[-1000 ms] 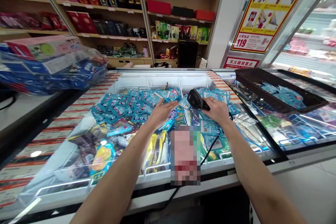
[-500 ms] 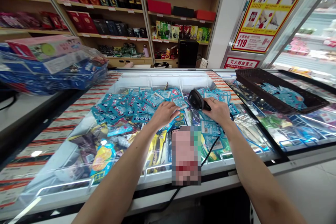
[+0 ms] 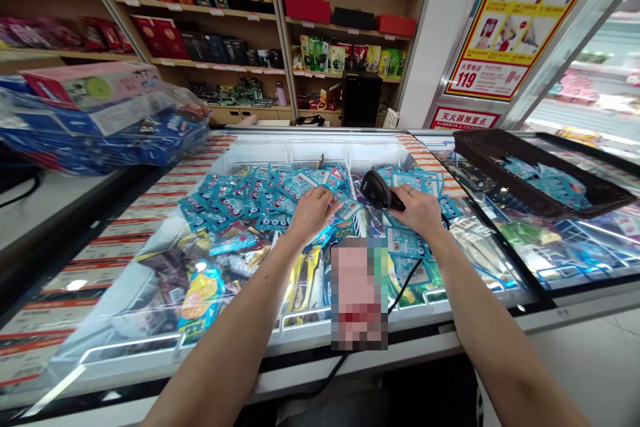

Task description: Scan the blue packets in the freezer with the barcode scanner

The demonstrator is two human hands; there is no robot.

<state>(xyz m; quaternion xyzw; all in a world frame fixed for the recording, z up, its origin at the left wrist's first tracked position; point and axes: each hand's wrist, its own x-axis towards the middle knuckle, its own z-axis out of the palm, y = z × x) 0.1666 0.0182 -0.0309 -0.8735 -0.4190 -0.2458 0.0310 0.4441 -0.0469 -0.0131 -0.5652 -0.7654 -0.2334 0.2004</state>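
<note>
A black handheld barcode scanner (image 3: 376, 191) is gripped by its handle in my right hand (image 3: 419, 211), its head tilted toward the left. Near the middle, my left hand (image 3: 314, 215) has its fingers closed at the edge of a small blue packet (image 3: 347, 207) with a pale label. The thumb and fingertips partly cover where they meet it. Many similar blue packets (image 3: 230, 199) lie spread in an overlapping pile on the left, and more blue packets (image 3: 413, 179) lie behind and under my right hand. The scanner's black cable (image 3: 407, 283) runs down toward the front edge.
Below is a glass-topped chest freezer (image 3: 120, 320) with bagged goods inside. A pixelated pink object (image 3: 357, 293) lies at its front edge. On the right stands a dark brown basket (image 3: 540, 203) holding blue packets. Plastic-wrapped boxes (image 3: 100, 120) sit left; stocked shelves (image 3: 225, 70) stand behind.
My left hand's fingers have drawn in, and the blue packet beside them has come slightly nearer to me. The scanner has barely moved. The view has shifted slightly.
</note>
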